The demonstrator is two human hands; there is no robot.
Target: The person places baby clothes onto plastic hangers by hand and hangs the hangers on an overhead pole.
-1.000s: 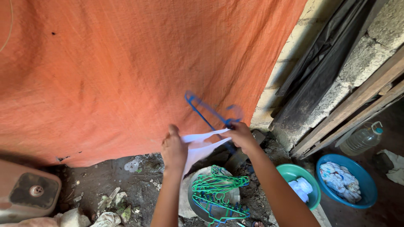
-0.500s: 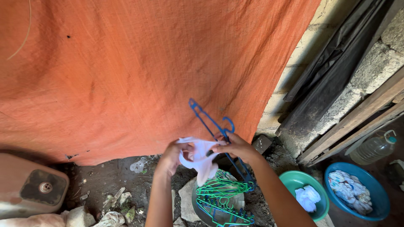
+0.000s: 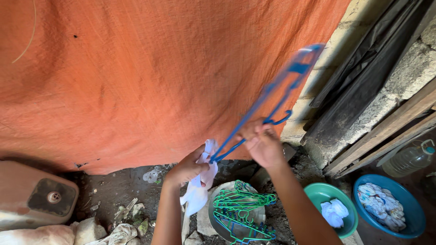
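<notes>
Two hands work close together in front of an orange sheet (image 3: 136,77). The right hand (image 3: 263,145) pinches the hook end of a blue hanger (image 3: 268,100), whose long side slants from up on the right down to the left. Its low tip touches a small white cloth (image 3: 197,190), bunched in the closed left hand (image 3: 188,169). Below sit a bowl (image 3: 213,224) of green hangers (image 3: 240,202), a green basin (image 3: 349,204) and a blue basin (image 3: 418,213).

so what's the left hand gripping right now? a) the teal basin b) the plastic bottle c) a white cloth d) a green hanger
c: the left hand is closed on the white cloth, which hangs below it at one end of the blue hanger.
</notes>
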